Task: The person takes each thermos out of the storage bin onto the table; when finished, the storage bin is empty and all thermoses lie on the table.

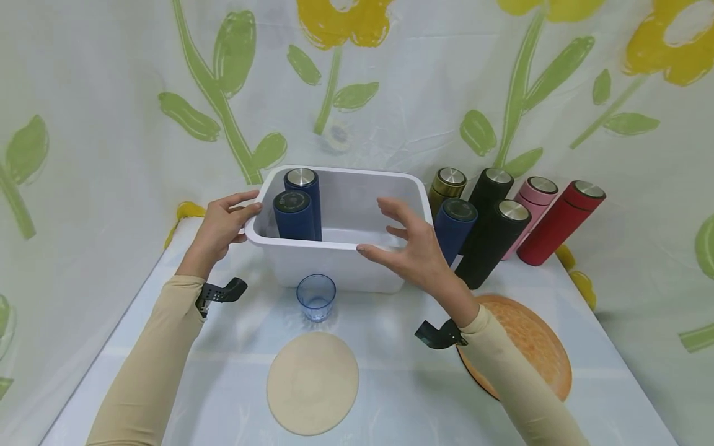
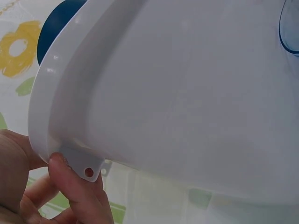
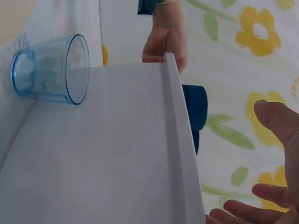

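A white plastic tub stands mid-table with two dark blue flasks upright in its left end. My left hand holds the tub's left rim, thumb on top and fingers underneath against a small tab. My right hand hovers over the tub's front right corner with its fingers spread and nothing in it. In the right wrist view those fingers stay clear of the rim.
A clear blue tumbler stands just in front of the tub. Right of the tub stand several flasks: gold, blue, two black, pink, red. A beige disc and an orange mat lie nearer me.
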The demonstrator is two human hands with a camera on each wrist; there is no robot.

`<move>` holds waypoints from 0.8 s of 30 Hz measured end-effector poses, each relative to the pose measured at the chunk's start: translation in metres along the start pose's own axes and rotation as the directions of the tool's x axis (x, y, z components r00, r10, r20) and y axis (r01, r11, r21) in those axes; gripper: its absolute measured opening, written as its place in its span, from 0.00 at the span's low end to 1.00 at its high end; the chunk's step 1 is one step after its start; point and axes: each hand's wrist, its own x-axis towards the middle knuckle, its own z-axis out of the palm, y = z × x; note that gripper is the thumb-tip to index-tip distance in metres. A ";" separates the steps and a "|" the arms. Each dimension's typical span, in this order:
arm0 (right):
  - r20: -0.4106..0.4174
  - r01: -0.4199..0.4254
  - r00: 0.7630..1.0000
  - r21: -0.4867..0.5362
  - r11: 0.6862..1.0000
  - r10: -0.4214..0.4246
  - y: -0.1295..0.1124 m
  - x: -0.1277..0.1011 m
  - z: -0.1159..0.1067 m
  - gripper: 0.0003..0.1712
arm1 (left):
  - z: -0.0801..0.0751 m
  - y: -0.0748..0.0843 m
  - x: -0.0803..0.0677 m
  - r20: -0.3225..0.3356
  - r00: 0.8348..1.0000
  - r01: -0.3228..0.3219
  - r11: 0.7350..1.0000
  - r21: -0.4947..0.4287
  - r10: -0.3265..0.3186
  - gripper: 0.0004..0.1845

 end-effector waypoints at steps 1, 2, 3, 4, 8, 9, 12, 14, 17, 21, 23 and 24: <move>0.003 0.005 1.000 0.001 1.000 -0.005 0.000 0.001 0.001 0.47 | 0.000 0.000 0.000 0.001 1.000 0.002 1.000 0.001 -0.002 0.29; 0.007 0.011 1.000 0.005 1.000 -0.012 0.000 0.002 0.003 0.47 | 0.001 0.000 0.000 0.002 1.000 0.005 1.000 0.001 -0.005 0.29; 0.011 0.018 1.000 0.007 1.000 -0.018 0.000 0.003 0.005 0.47 | 0.001 0.001 0.000 0.003 1.000 0.008 1.000 0.001 -0.008 0.29; 0.014 0.023 1.000 0.009 1.000 -0.023 0.000 0.004 0.007 0.47 | 0.001 0.001 0.000 0.004 1.000 0.010 1.000 0.000 -0.010 0.29; 0.031 0.037 0.999 0.025 0.999 -0.037 0.001 0.008 0.015 0.47 | 0.000 0.001 0.000 0.006 1.000 0.013 1.000 0.000 -0.013 0.30; 0.036 0.035 0.999 0.025 0.999 -0.036 0.001 0.009 0.017 0.47 | 0.000 0.001 0.001 0.006 1.000 0.011 1.000 0.001 -0.011 0.30; 0.048 0.041 0.998 0.033 0.999 -0.043 0.002 0.011 0.024 0.47 | 0.000 0.001 0.001 0.003 1.000 0.005 1.000 0.000 -0.005 0.29; 0.055 0.038 0.998 0.038 0.999 -0.040 0.001 0.013 0.029 0.46 | 0.000 0.001 0.001 0.001 1.000 0.006 1.000 -0.002 -0.006 0.29; 0.069 0.022 0.997 0.047 0.999 -0.025 0.000 0.014 0.034 0.46 | 0.000 0.001 0.001 0.003 1.000 0.007 1.000 -0.002 -0.007 0.29; 0.088 -0.009 0.996 0.043 0.999 0.006 -0.002 0.017 0.040 0.46 | 0.001 0.001 0.000 0.003 1.000 0.006 1.000 0.001 -0.006 0.30; 0.096 -0.012 0.995 0.040 0.999 0.008 -0.004 0.019 0.043 0.46 | 0.000 0.000 0.000 0.001 1.000 0.006 1.000 0.003 -0.006 0.30; 0.101 -0.012 0.995 0.038 0.999 0.008 -0.004 0.021 0.045 0.46 | 0.000 0.000 0.000 0.000 1.000 0.007 1.000 0.003 -0.007 0.30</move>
